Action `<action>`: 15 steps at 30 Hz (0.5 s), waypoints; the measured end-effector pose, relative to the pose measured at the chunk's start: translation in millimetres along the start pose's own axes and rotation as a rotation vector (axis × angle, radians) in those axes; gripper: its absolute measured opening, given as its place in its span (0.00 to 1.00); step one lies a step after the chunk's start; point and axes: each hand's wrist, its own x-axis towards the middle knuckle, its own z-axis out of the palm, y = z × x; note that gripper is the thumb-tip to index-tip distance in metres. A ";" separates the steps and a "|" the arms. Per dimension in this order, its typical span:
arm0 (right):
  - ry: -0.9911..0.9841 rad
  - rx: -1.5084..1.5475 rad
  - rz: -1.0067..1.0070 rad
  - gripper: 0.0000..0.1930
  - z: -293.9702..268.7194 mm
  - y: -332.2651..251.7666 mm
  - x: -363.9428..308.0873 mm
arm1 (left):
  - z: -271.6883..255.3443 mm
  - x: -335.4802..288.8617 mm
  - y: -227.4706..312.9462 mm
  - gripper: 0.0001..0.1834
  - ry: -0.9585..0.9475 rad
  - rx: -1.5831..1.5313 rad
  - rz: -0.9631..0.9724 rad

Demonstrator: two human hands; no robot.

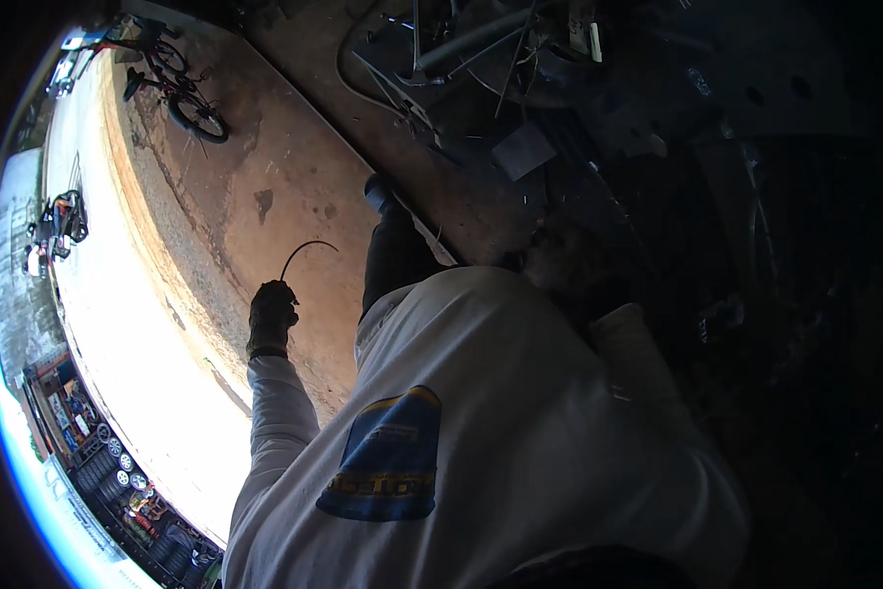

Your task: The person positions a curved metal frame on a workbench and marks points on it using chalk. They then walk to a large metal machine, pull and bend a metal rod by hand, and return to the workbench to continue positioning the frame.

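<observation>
My left hand [273,319], which looks gloved, is raised over the brown floor with its fingers closed in a fist. A thin dark curved cable [302,248] sticks out above the fist and bends over to the right. The rest of its length is hidden in the hand. My right hand [564,257] lies in deep shade beyond the end of my light sleeve, near dark clutter. Its fingers are too dim to make out, and so is anything in them.
A bicycle [181,93] stands on the floor at the far left. Ahead, a bicycle frame [432,74] and loose parts lie in shadow, with a flat grey piece [523,151] nearer. A dark floor edge [314,103] runs past my foot. A motorcycle [63,221] is out on the bright road.
</observation>
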 end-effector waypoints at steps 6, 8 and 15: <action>-0.099 -0.524 -0.182 0.20 63.3 -6.4 53.7 | 37.4 1.2 -88.8 0.15 -0.432 0.785 0.207; -0.112 -0.614 -0.317 0.20 84.6 -7.4 87.4 | 35.3 21.9 -108.2 0.15 -0.518 0.778 0.206; -0.296 -0.870 -0.297 0.16 202.3 -148.3 226.7 | -36.9 214.7 -137.5 0.13 -0.545 0.513 0.027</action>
